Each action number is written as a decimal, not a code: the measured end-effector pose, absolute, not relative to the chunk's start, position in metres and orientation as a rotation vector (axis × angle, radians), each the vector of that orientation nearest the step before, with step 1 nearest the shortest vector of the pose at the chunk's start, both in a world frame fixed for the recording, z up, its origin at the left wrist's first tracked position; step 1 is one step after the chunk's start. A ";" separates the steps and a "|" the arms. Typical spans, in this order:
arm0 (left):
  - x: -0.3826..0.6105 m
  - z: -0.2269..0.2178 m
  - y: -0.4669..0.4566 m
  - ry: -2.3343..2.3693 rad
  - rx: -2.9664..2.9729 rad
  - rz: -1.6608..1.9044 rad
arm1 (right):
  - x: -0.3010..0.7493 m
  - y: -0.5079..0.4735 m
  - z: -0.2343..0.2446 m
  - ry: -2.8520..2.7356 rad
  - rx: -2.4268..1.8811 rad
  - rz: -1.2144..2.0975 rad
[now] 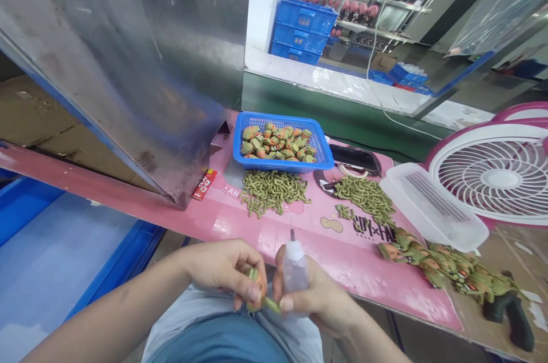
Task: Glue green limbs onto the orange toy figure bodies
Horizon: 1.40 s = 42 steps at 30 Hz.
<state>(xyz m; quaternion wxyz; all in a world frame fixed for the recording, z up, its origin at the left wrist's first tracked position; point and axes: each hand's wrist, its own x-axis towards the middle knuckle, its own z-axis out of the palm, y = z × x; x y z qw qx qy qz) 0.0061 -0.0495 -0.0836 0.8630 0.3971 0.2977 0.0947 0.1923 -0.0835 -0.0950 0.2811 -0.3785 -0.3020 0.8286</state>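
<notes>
My left hand (226,270) is closed around a small green and orange figure (258,283), held over my lap. A thin green limb-like piece (272,305) sticks out from the figure's lower right, close to my right fingertips; whether it is joined to the figure I cannot tell. My right hand (317,297) grips a translucent squeeze bottle (296,274) with a narrow dark tip pointing up. Beyond my hands on the pink table lie a pile of thin curved green pieces (274,189) and a second pile (366,194).
A blue basket (282,166) holds many green and orange bodies. Figures with limbs (445,266) lie in a row at right, by a black tool-like object (514,317). A white plastic tray (432,209) leans near a fan (500,177). At left stands a metal duct (184,66).
</notes>
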 end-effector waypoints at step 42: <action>0.012 -0.079 -0.090 1.076 1.866 0.553 | 0.185 -0.093 -0.087 -0.931 -0.729 1.780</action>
